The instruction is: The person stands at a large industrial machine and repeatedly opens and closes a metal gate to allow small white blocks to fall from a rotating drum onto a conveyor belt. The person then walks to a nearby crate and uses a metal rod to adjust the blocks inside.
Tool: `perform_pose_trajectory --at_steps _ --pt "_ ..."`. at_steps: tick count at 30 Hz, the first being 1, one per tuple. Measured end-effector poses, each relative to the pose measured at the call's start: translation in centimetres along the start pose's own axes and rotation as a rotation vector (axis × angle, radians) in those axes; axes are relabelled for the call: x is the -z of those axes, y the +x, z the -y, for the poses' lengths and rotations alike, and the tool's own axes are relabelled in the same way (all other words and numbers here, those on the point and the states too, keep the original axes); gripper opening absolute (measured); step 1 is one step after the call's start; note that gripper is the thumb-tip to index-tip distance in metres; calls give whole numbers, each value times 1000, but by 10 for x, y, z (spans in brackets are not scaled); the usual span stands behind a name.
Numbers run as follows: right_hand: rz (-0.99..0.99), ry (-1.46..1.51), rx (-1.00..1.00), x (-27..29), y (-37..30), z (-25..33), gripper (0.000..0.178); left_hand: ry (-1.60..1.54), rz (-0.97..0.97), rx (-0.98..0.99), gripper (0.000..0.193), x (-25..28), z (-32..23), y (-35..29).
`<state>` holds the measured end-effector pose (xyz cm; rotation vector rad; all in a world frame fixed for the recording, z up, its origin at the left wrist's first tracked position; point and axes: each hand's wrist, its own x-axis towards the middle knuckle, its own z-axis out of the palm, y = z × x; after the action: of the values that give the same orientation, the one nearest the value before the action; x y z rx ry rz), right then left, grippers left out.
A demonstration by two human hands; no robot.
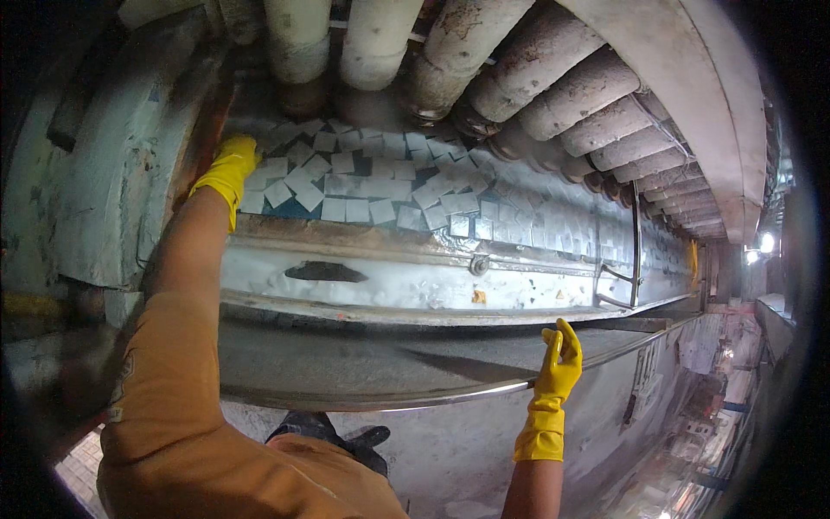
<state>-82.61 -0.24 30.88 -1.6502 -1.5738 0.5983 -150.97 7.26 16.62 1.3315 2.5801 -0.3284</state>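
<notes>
Both my hands wear yellow rubber gloves. My left hand (232,166) reaches to the far left end of a long conveyor, with its fingers curled in. Whatever those fingers hold, if anything, is hidden. Beside that hand, many pale square tiles (335,209) lie loosely scattered on the wet blue-green belt (278,205), some overlapping. My right hand (560,356) is near the metal rim at the front, its fingers bent and a little apart, with nothing visible in them.
Thick, dirty pipes (467,52) run close above the tiles. A white machine wall with a dark hole (325,272) borders the belt. In front lies a grey trough (320,355) edged by a metal rail (415,400). A thin metal frame (638,242) stands further along.
</notes>
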Motion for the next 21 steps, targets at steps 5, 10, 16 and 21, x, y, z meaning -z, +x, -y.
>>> perform_pose_trajectory --at_steps 5,10,16,21 --pt "-7 84 6 0 2 -8 28 -142 -113 -22 37 -19 23 13" --pt "27 162 -13 -2 6 -10 27 -870 -246 -81 37 -55 33 -7" --pt "71 163 7 2 16 -17 28 -1672 117 -327 32 45 -43 -142" --pt "84 201 16 2 29 -24 29 -1832 277 -575 33 119 -58 -267"
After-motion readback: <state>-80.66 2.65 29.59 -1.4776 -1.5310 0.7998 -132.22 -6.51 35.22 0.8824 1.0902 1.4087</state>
